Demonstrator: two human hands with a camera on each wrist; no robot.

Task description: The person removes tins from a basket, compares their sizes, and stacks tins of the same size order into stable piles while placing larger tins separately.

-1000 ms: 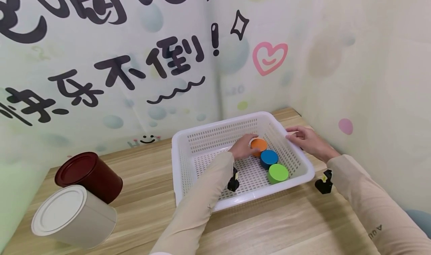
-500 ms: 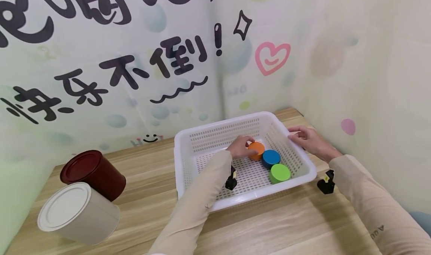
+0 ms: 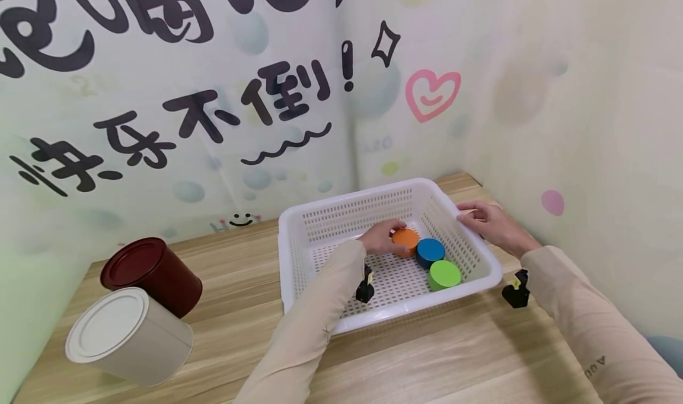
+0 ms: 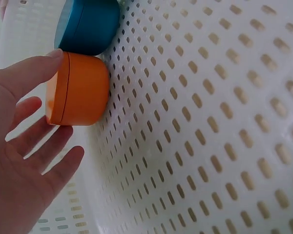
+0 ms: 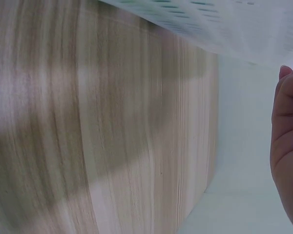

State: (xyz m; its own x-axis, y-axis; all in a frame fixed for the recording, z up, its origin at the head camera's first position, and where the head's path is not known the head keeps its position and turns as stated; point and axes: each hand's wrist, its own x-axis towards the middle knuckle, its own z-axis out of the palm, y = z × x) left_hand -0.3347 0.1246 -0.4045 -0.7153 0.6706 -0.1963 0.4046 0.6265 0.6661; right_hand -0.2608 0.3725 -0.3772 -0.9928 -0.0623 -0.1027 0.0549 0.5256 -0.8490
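A white perforated plastic basket (image 3: 368, 318) holds three small round lidded tins near its right side. The orange tin (image 3: 405, 241) is farthest back, touching or almost touching the blue tin (image 3: 430, 253); the green tin (image 3: 444, 274) lies nearest the front. My left hand (image 3: 380, 238) reaches inside and holds the orange tin, thumb on one side and fingers on the other. In the left wrist view a seam circles the orange tin (image 4: 80, 90) below its lid. At the basket's right rim, my right hand (image 3: 493, 227) grips the edge with curled fingers; its fingertips are partly hidden.
On the wooden table's left side stand a dark red can (image 3: 155, 276) and a white-grey can (image 3: 133, 339), side by side and tilted in view. A printed cloth wall (image 3: 320, 172) rises behind the table, another on the right.
My left hand has drawn the orange tin slightly toward the left and front of the basket. My right hand stays on the rim. The head view has turned a little leftward.
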